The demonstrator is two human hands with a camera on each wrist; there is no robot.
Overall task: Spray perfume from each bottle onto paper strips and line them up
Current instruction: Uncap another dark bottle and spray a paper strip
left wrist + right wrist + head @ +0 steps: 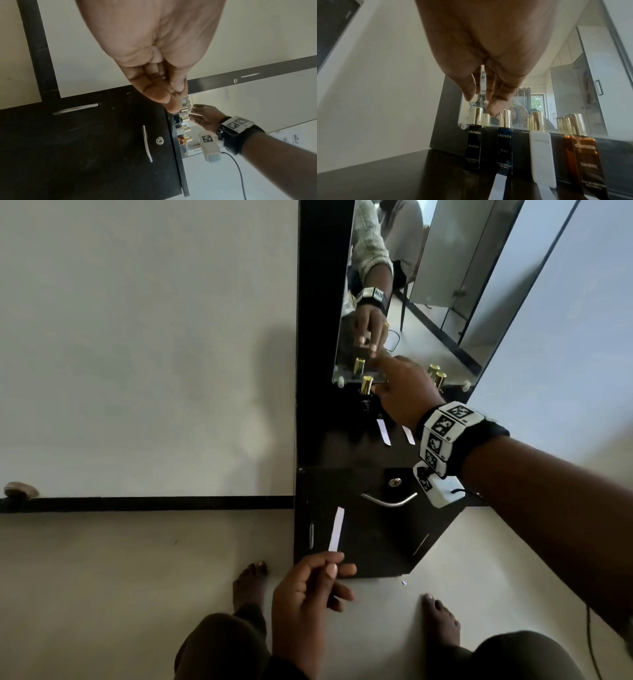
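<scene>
Hovering my right hand point(481, 94), fingers loosely spread, above the black gold-capped perfume bottle point(473, 146); my left hand point(308, 587) pinches a white paper strip point(336, 529) off the dark worktop point(342, 446) edge.

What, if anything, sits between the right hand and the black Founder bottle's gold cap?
Nothing visible. The right hand hovers with open fingers just above the gold cap of the Founder bottle, with clear air between them. The Bleu bottle stands beside it, apart. The left hand holds a paper strip well away.
</scene>
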